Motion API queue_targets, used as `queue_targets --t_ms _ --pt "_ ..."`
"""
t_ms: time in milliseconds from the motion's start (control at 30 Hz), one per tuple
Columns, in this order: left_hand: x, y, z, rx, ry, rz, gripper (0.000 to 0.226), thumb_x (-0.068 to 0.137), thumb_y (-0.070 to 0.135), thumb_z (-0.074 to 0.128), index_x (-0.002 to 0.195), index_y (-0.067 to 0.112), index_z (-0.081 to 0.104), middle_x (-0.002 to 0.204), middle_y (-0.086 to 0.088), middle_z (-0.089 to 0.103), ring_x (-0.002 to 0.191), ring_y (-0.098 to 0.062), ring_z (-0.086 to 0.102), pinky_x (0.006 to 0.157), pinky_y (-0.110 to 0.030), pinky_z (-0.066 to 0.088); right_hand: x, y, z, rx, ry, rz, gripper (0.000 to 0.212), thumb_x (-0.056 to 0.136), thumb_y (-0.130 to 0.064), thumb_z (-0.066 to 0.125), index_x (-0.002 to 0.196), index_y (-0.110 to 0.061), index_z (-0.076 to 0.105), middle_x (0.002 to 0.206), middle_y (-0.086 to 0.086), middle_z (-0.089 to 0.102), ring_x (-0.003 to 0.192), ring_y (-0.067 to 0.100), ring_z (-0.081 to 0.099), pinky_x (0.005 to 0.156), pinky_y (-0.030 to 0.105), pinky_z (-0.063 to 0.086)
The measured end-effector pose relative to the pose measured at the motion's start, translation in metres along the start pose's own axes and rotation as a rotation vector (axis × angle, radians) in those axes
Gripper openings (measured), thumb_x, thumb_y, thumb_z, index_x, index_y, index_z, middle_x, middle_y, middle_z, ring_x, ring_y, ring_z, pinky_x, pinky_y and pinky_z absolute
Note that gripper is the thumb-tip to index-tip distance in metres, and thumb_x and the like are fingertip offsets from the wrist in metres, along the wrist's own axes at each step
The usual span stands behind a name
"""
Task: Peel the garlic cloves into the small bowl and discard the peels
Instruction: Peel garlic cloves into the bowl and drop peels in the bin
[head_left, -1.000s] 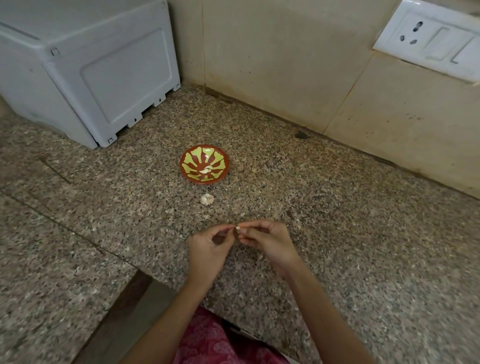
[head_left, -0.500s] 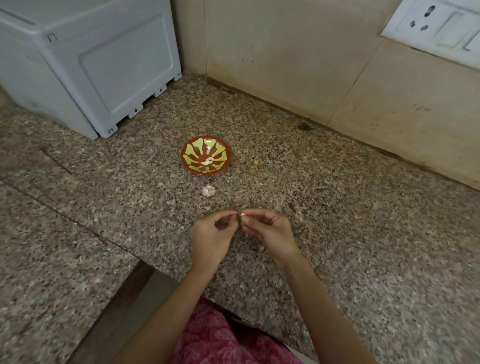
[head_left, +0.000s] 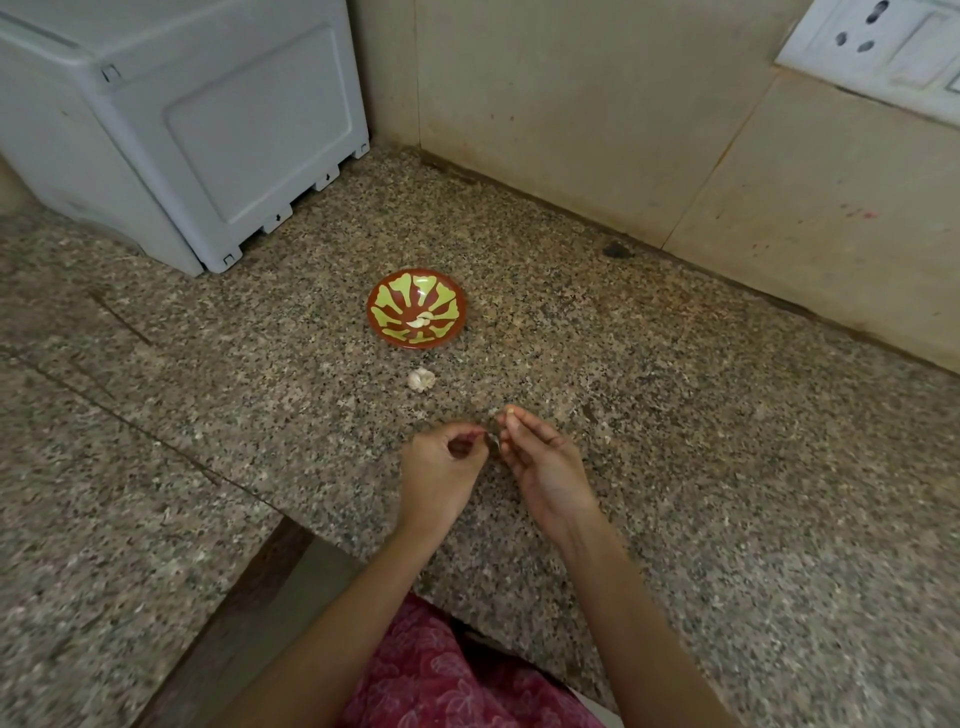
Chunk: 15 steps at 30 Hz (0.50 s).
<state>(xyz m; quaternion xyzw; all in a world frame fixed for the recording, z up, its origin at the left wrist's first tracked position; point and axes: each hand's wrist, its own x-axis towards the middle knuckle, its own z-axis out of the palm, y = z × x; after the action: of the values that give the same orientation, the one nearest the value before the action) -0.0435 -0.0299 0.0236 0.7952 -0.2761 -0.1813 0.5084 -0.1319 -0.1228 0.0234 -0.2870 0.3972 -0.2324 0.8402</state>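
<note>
A small red bowl (head_left: 387, 328) with a yellow-green pattern stands on the granite counter, and peeled garlic cloves (head_left: 421, 320) lie in it. Just in front of the bowl lies a piece of unpeeled garlic (head_left: 420, 379). Nearer to me, my right hand (head_left: 540, 467) pinches a small garlic clove (head_left: 509, 411) at its fingertips. My left hand (head_left: 441, 475) is beside it, fingers curled, pinching a thin strip of peel (head_left: 491, 439) that hangs between the two hands.
A grey plastic appliance (head_left: 182, 119) stands at the back left of the counter (head_left: 727, 467). A tiled wall runs behind, with a white socket plate (head_left: 878, 52) at the top right. The counter's front edge (head_left: 291, 525) steps back near my body.
My hands have drawn slightly apart, the right hand lifting the clove up and away while the left keeps the peel. The view has shifted a little.
</note>
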Motion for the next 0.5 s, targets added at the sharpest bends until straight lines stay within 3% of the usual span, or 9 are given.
queue_targets --t_ms 133,300,400,500 --pt "0.002 -0.004 0.000 0.075 -0.052 0.035 0.014 0.086 0.005 0.069 0.097 0.010 0.075 0.089 0.005 0.073 0.067 0.011 0.062 0.063 -0.001 0.044 0.001 -0.004 -0.002 0.000 0.017 -0.010 0.019 0.088 0.002 0.064 0.104 -0.003 0.072 0.095 0.009 0.074 0.083 0.013 0.069 0.074 0.023 0.057" --pt "0.007 -0.006 0.002 0.117 -0.049 0.127 0.014 0.087 0.004 0.068 0.098 0.008 0.075 0.089 0.000 0.074 0.064 0.003 0.062 0.062 -0.004 0.046 0.001 -0.005 -0.006 -0.167 0.008 -0.044 0.016 0.087 0.004 0.065 0.101 -0.002 0.073 0.094 0.011 0.075 0.085 0.016 0.071 0.077 0.022 0.057" --pt "0.009 -0.005 0.003 0.085 -0.025 0.106 0.011 0.084 0.005 0.072 0.093 0.009 0.075 0.085 0.002 0.073 0.068 0.010 0.060 0.066 -0.002 0.044 0.001 -0.005 -0.006 -0.284 0.022 -0.079 0.015 0.085 0.002 0.069 0.099 -0.002 0.073 0.095 0.013 0.074 0.087 0.019 0.070 0.078 0.023 0.057" --pt "0.011 -0.006 0.002 0.024 -0.012 0.065 0.010 0.081 0.005 0.075 0.089 0.011 0.074 0.081 0.007 0.071 0.070 0.006 0.063 0.070 -0.004 0.047 0.000 -0.005 -0.006 -0.393 0.039 -0.141 0.013 0.084 0.000 0.072 0.096 -0.005 0.074 0.092 0.011 0.076 0.084 0.017 0.071 0.077 0.023 0.057"
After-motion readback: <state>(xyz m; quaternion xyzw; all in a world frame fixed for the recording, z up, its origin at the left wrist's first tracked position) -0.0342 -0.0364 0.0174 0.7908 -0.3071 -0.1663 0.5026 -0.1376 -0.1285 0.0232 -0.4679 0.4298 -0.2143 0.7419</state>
